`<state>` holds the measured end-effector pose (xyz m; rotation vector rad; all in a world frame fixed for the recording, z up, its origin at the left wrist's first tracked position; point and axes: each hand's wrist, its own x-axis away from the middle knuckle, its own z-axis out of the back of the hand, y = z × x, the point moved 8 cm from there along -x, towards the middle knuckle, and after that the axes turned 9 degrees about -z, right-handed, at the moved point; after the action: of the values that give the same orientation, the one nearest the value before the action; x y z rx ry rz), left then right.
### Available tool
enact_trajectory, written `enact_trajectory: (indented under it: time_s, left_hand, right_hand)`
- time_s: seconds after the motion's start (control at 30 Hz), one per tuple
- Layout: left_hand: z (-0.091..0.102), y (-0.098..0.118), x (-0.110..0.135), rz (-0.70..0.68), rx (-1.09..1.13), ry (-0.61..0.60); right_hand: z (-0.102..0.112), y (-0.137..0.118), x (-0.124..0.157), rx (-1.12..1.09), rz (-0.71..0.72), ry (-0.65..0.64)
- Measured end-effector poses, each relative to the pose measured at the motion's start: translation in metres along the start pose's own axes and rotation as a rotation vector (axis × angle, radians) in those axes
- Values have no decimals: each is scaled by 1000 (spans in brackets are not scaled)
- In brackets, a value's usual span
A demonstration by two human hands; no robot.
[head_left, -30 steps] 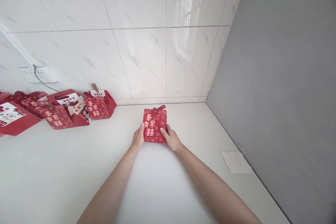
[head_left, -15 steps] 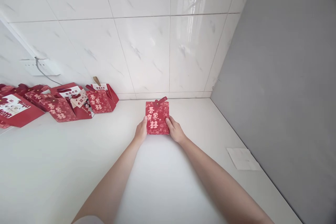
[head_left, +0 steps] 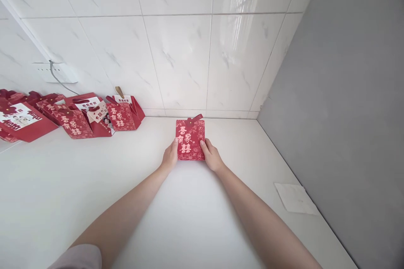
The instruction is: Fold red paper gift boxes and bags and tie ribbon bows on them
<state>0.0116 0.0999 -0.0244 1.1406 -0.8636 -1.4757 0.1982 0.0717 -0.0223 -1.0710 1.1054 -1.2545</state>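
Observation:
A small red paper gift bag (head_left: 190, 139) with pale lettering and a little tab on top stands on the white counter (head_left: 126, 201) near the tiled back wall. My left hand (head_left: 170, 157) grips its left edge, thumb on the front. On the other side my right hand (head_left: 212, 156) holds the right edge the same way. Both hands are closed on the bag, which faces me upright.
A row of several similar red bags (head_left: 78, 117) lies along the wall at the left, under a white wall socket (head_left: 58, 73) with a cable. A white paper sheet (head_left: 295, 197) lies on the counter at the right, beside a grey panel (head_left: 347, 113).
The bag, held in both hands, has shifted slightly farther from me toward the back wall and stands straighter. The view has also tilted a little.

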Motion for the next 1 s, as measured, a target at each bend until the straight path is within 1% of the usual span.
enact_trajectory:
  time_s: [0.13, 0.2, 0.3, 0.33, 0.4, 0.53, 0.8, 0.87, 1.0]
  left_hand:
    - [4, 11, -1, -104, 54, 94]
    - [8, 11, 0, -108, 76, 148]
    - [12, 6, -1, -86, 123, 206]
    - [11, 4, -1, -81, 142, 203]
    - [8, 3, -2, -74, 172, 165]
    - [3, 2, -3, -56, 166, 112]
    - [3, 3, -3, -30, 94, 111]
    - [4, 6, -2, -49, 64, 106]
    - [2, 20, 1, -143, 61, 67]
  right_hand:
    - [1, 1, 1, -27, -16, -6]
    - [-3, -3, 2, -17, 16, -72]
    - [-11, -9, 6, -7, 83, -226]
    - [-11, -9, 7, -17, 90, -262]
    - [-10, -8, 8, -35, 80, -292]
    - [-5, -6, 9, -7, 77, -262]
    - [-4, -9, 7, 26, 95, -250]
    - [-4, -12, 6, 0, 127, -259]
    - [0, -15, 3, -51, 190, -233]
